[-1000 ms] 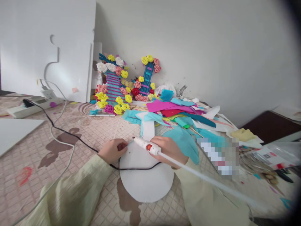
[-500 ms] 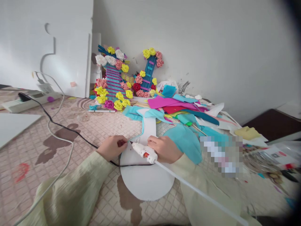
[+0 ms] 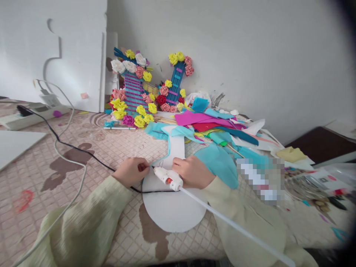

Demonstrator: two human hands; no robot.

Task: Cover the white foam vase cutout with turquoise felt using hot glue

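My right hand (image 3: 193,171) is closed round a white hot glue gun (image 3: 169,178). A long glue stick (image 3: 236,224) runs out of its back toward the lower right. The nozzle points left, close to the fingertips of my left hand (image 3: 132,171). My left hand is pinched on the end of a thin light-blue paper strip (image 3: 159,159). This strip follows the left edge of a white guitar-shaped board (image 3: 174,211), which lies flat under both hands. Light-blue paper (image 3: 179,131) is gathered about the top of the board's neck.
Two flower-covered guitar shapes (image 3: 134,92) lean at the wall. Coloured paper (image 3: 200,118) is heaped behind the board, and a blue paper piece (image 3: 218,163) lies to its right. A black cord (image 3: 83,150) and a white cable (image 3: 80,191) cross the left side from a power strip (image 3: 33,118).
The view has shifted slightly, so everything sits a little higher and further left. My hands keep nearly the same pose, the glue gun's nozzle still beside my left fingertips.
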